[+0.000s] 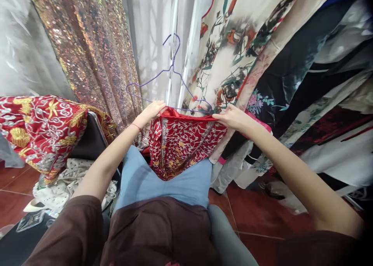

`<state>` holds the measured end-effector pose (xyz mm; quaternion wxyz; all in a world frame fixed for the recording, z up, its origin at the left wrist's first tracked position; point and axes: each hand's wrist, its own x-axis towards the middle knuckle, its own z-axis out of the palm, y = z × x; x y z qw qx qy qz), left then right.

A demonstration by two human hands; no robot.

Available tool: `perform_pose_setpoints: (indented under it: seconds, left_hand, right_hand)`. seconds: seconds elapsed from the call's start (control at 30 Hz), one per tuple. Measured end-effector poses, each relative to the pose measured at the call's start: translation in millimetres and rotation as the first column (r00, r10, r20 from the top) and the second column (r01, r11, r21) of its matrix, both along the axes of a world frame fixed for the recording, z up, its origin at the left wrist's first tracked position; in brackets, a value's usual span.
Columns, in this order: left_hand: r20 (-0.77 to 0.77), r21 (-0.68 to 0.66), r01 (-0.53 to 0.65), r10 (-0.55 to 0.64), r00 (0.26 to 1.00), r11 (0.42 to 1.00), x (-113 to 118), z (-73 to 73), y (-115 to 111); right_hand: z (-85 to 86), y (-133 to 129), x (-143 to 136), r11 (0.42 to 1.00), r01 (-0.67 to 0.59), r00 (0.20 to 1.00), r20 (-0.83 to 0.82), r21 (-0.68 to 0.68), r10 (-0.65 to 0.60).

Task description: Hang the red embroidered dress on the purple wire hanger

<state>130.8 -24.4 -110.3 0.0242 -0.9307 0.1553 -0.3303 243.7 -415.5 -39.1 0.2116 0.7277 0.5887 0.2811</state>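
Left hand (pixel 151 112) grips the top edge of a red embroidered garment (pixel 180 143) at its left corner; right hand (pixel 231 118) grips the same edge at the right corner — cloth stretched between them, hanging over the knees. A purple wire hanger (pixel 171 73) stands just above that edge, touching it. Behind: sequinned curtain (pixel 90 52), floral robes (pixel 233 52) hanging. A second red embroidered cloth (pixel 40 130) lies draped at left — well apart.

1. The red-brown tiled floor (pixel 256 203) carries everything.
2. A white patterned cloth (pixel 64 188) lies crumpled on it at left.
3. Hanging robes' hems (pixel 233 172) reach the floor at right.
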Motion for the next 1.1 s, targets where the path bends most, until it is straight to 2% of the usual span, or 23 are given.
perform_pose_setpoints:
  seconds: [0.23, 0.43, 0.57, 0.67, 0.77, 0.83, 0.9, 0.97, 1.03, 1.1]
  left_hand:
    - [0.025, -0.040, 0.011, -0.010, 1.000, 0.999, -11.9, -3.2, -6.5]
    - [-0.057, -0.020, -0.010, 0.009, 0.998, 1.000, -23.9, -3.7, -15.1]
    - [-0.102, -0.069, -0.024, 0.017, 0.995, 0.997, -27.4, -4.8, -31.5]
    - [-0.123, -0.181, -0.080, 0.058, 0.991, 0.980, -25.4, -8.1, -46.4]
    - [-0.135, -0.201, -0.145, 0.120, 0.984, 0.969, -22.5, -12.1, -55.9]
    - [-0.117, -0.170, -0.174, 0.155, 0.981, 0.970, -21.8, -13.0, -56.7]
    - [-0.088, -0.159, -0.192, 0.180, 0.980, 0.968, -23.3, -12.0, -53.3]
    - [-0.045, -0.168, -0.198, 0.193, 0.980, 0.966, -28.4, -10.1, -47.0]
    - [0.027, -0.205, -0.217, 0.227, 0.974, 0.955, -37.9, -10.2, -38.8]
    - [0.109, -0.282, -0.272, 0.312, 0.944, 0.920, -51.6, -15.2, -28.7]
  right_hand:
    - [4.5, -1.2, 24.8, 0.999, 0.032, 0.999, 0.036, -0.003, -0.032]
    - [20.7, 20.3, 45.9, 0.999, -0.023, 0.999, 0.039, 0.031, 0.022]
    - [40.7, 40.3, 47.2, 0.979, 0.099, 0.995, -0.012, 0.178, -0.099]
    - [49.5, 60.8, 38.5, 0.919, 0.182, 0.983, -0.082, 0.349, -0.163]
    - [42.9, 86.0, 23.7, 0.853, 0.137, 0.982, -0.182, 0.503, -0.050]
    - [30.2, 102.1, 14.3, 0.814, 0.100, 0.969, -0.241, 0.572, 0.051]
    - [15.8, 114.6, 8.2, 0.791, 0.111, 0.950, -0.298, 0.602, 0.093]
    - [4.5, 122.2, 6.2, 0.803, 0.155, 0.935, -0.348, 0.575, 0.068]
    - [-1.4, 125.3, 7.9, 0.840, 0.190, 0.930, -0.368, 0.508, 0.013]
    - [-3.3, 125.6, 12.0, 0.864, 0.202, 0.934, -0.357, 0.462, -0.027]
